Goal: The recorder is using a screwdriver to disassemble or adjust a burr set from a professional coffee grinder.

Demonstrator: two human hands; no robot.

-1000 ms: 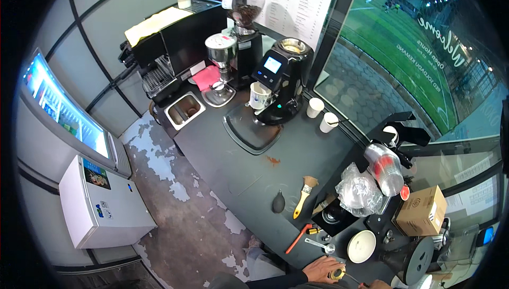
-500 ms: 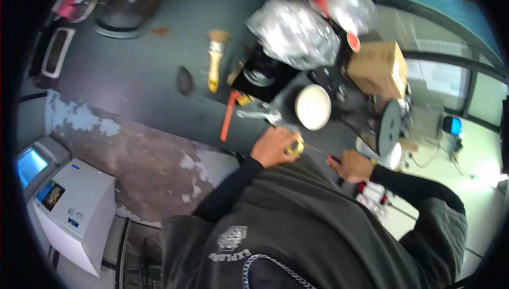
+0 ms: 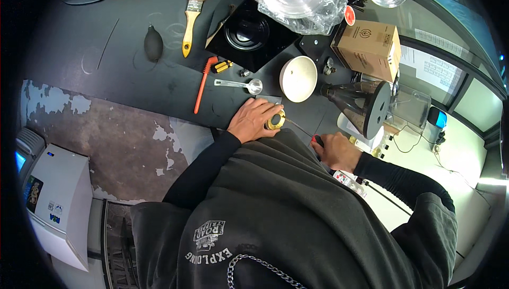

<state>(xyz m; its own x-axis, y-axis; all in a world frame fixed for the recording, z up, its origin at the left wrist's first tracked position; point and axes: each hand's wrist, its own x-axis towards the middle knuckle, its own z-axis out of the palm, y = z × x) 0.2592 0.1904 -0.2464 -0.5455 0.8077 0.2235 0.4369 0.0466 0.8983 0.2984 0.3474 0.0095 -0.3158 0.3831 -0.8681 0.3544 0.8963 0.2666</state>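
Observation:
My left hand [image 3: 254,120] is closed around a round brass-coloured metal part [image 3: 275,120] with a dark centre, just at the table's near edge. In my right hand [image 3: 339,151] is a screwdriver [image 3: 316,140] with a red and black handle. Its thin shaft slants up and left, and the tip meets the brass-coloured part. Past the left hand lie a metal measuring spoon [image 3: 254,86] and a small grey flat piece [image 3: 270,99]. A cream bowl [image 3: 298,79] stands just beyond them.
Farther left are a red-orange brush [image 3: 202,85], a wooden-handled paintbrush [image 3: 192,21] and a black rubber blower [image 3: 153,43]. Behind the spoon sits a black appliance [image 3: 249,33]. A dark conical hopper [image 3: 360,106] and a cardboard box [image 3: 367,47] stand at right.
The view has shifted, so the table things appear higher and farther left. Both hands keep their holds, and the screwdriver still points at the brass-coloured part.

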